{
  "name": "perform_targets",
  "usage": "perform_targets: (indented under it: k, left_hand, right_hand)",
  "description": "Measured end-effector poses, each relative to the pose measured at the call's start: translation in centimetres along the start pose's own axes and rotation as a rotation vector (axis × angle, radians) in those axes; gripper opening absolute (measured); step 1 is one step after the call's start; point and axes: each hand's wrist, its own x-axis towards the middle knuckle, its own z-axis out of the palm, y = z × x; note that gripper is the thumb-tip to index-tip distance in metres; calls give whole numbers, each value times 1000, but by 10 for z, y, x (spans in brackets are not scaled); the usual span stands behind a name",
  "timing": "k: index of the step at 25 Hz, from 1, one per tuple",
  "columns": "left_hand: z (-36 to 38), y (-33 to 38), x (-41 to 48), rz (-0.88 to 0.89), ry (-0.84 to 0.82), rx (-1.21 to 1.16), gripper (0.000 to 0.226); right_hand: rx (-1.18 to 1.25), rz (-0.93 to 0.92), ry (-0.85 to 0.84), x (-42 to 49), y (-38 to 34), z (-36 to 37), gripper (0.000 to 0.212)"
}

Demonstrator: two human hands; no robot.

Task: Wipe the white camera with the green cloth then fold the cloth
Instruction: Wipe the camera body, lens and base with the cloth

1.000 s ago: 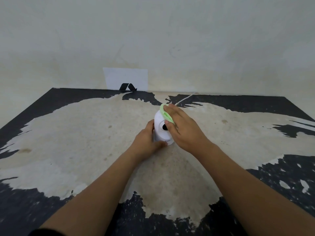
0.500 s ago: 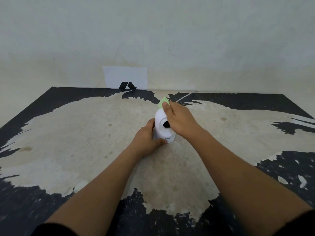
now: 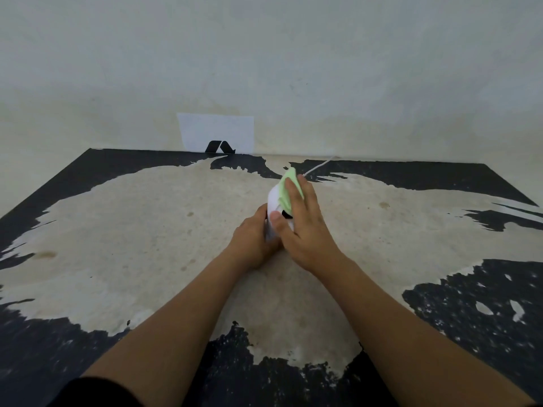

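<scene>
Wiping step: right hand point(image 3: 308, 230) presses cloth point(image 3: 289, 189) on camera point(image 3: 274, 202), left hand point(image 3: 252, 242) grasping its base. Folding comes next, probably.

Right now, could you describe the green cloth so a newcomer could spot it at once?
On the worn black table, both hands meet at a white camera. The green cloth lies under the right hand, draped over the camera's top; it is the only green thing there.
</scene>
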Motion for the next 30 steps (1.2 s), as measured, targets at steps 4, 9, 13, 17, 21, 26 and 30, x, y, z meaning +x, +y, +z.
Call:
perform_targets:
  k: [4, 9, 13, 17, 21, 26, 30]
  left_hand:
    - [0, 3, -1, -88, -36, -9, 69]
    - [-14, -10, -4, -34, 25, -16, 44]
    - [-34, -8, -9, -15, 445, -344, 42]
    - [-34, 43, -7, 192, 368, -298, 47]
    - [-12, 47, 7, 253, 172, -129, 53]
    - [-9, 22, -2, 137, 428, -359, 47]
    - [-20, -20, -12, -106, 346, 31, 49]
  right_hand:
    - [-398, -58, -60, 15, -15, -9, 69]
    - [-529, -97, -113, 20, -20, -9, 57]
    - [-224, -115, -117, 19, -17, -17, 53]
    - [325, 83, 213, 13, -3, -30, 40]
    - [397, 234, 124, 3, 16, -29, 26]
    - [368, 182, 69, 2, 19, -31, 32]
    - [388, 172, 55, 3, 17, -28, 35]
